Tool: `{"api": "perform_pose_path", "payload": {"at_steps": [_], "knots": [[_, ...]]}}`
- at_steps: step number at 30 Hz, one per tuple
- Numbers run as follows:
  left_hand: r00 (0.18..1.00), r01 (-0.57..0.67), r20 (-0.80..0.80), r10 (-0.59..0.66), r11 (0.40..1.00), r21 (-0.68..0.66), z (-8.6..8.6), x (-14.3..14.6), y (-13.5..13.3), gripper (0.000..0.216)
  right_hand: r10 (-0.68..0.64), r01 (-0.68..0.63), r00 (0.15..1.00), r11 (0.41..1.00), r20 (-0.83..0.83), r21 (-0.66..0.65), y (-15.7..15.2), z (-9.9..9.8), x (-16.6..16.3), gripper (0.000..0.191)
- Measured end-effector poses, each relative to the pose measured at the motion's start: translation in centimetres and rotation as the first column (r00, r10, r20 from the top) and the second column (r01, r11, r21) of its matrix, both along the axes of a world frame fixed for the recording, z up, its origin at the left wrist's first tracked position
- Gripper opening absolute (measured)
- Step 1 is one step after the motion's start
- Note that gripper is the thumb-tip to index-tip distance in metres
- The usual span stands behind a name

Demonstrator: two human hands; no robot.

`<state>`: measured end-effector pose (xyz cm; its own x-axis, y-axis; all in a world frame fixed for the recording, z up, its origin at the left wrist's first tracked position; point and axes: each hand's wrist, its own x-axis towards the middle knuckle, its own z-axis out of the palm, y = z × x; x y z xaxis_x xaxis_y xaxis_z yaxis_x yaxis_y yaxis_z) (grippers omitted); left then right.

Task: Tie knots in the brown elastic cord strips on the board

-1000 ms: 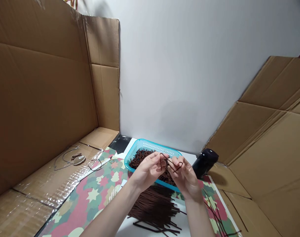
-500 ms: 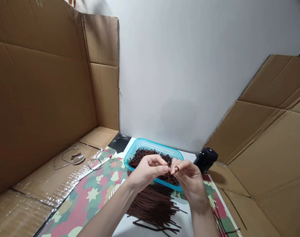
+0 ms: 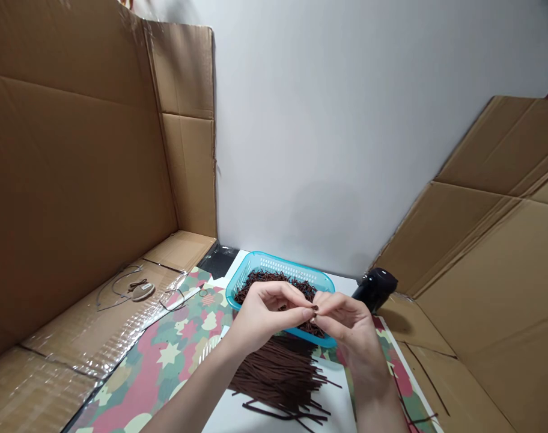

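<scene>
My left hand (image 3: 267,316) and my right hand (image 3: 353,331) meet in front of a blue plastic basket (image 3: 256,267) filled with dark brown cord pieces. Both hands pinch a small piece of brown cord (image 3: 314,309) between thumbs and forefingers, where only a short tip shows. Below the hands lies a pile of straight brown cords (image 3: 280,379) on a white sheet.
A camouflage-patterned mat (image 3: 166,355) covers the table. Cardboard walls (image 3: 76,180) stand on the left and lean on the right. A black device (image 3: 375,288) sits behind my right hand. A small tan tag with thin wire (image 3: 141,291) lies on taped cardboard at left.
A looped cord was spread between my fingers a second ago; the hands have since drawn together and the cord is now pulled tight into a small pinch.
</scene>
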<state>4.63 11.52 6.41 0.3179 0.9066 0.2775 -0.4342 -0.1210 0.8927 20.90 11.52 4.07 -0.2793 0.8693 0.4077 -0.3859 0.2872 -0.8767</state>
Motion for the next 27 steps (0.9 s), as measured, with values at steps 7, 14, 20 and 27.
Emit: {"api": "perform_pose_path", "payload": {"at_steps": [7,14,20,27], "knots": [[0.958,-0.126,-0.212,0.194,0.946,0.299,0.5,-0.5,-0.7,0.006,0.004,-0.002,1.000,0.996,0.022,-0.091,-0.2,0.4,0.1,0.010],[0.951,-0.078,-0.262,0.163,0.949,0.306,0.2,-0.7,-0.2,0.004,-0.080,0.094,0.993,0.982,0.089,-0.163,-0.5,0.5,0.2,0.012],[0.983,0.031,-0.181,0.026,0.951,0.307,-0.5,-0.8,0.3,0.004,0.118,-0.228,0.953,0.887,-0.280,-0.401,-0.1,1.1,-1.0,0.013],[0.887,-0.208,-0.185,0.423,0.723,0.659,-0.4,-1.9,1.0,0.009,-0.037,-0.328,0.846,0.750,-0.532,-0.574,-0.7,1.1,-2.5,0.020]]}}
